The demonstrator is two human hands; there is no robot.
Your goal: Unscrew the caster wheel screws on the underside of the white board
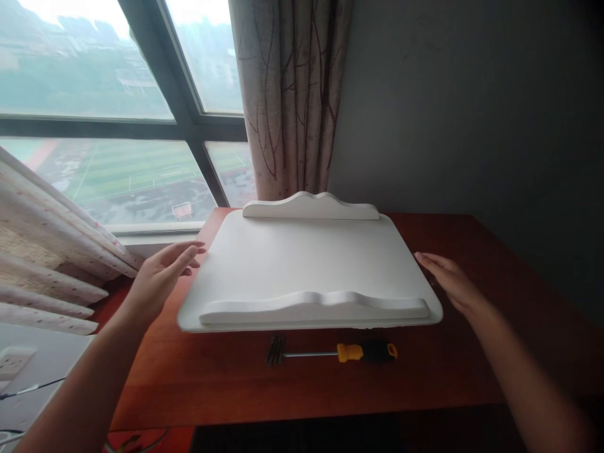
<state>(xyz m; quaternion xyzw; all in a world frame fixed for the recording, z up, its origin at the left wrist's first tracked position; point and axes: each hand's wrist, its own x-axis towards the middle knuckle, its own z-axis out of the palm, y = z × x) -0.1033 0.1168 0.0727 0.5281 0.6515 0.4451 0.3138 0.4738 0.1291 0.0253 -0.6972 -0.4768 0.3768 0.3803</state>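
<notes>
A white board (302, 258) lies on the table between my hands. One wavy-edged white strip (311, 207) stands along its far side, and another wavy strip (316, 307) runs along its near side. My left hand (166, 270) is beside the board's left edge, fingers stretched out and nothing in it. At the right edge, my right hand (446, 277) is open too, its fingertips close to the board; whether they touch it I cannot tell. In front of the board lie a yellow and black screwdriver (365, 352) and several screws (275, 350) by its tip.
The reddish-brown wooden table (226, 384) reaches a grey wall (448, 113) on the right. A window (141, 170) and a patterned curtain (295, 94) are behind it. Another curtain (47, 245), a wall socket (16, 362) and cables are at the left.
</notes>
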